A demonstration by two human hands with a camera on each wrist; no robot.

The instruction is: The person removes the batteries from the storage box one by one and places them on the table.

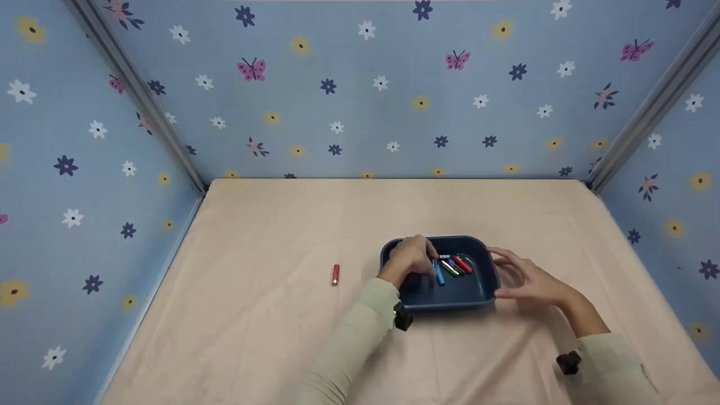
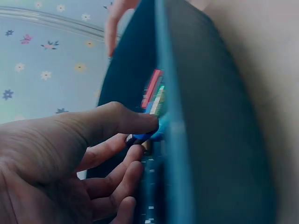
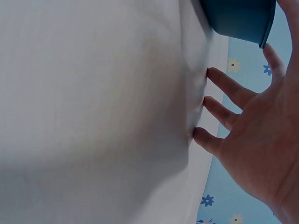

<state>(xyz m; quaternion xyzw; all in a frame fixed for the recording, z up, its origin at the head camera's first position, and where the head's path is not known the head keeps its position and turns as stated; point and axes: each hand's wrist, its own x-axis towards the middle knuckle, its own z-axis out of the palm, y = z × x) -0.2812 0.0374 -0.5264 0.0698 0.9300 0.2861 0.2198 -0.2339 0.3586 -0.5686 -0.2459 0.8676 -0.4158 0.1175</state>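
Observation:
My left hand (image 1: 413, 256) reaches into a dark blue plastic bin (image 1: 444, 305) from its left side. In the left wrist view, the thumb and fingertips pinch a dark blue battery (image 2: 136, 139), its end showing beyond the thumb. Near these fingers, several batteries lie on the bin floor, among them a light blue battery (image 1: 439, 273), a green one (image 1: 449, 268) and a red one (image 1: 463, 264). My right hand (image 1: 531, 283) spreads at the bin's right end, fingertips and thumb right at the rim. The right wrist view shows its other fingers at the cloth.
A single red battery (image 1: 336, 275) with a silver end lies on the cloth left of the bin. The pale, slightly wrinkled cloth (image 1: 253, 315) covers the table. Blue flowered panels (image 1: 360, 101) wall in the back and both sides, with grey metal posts at the corners.

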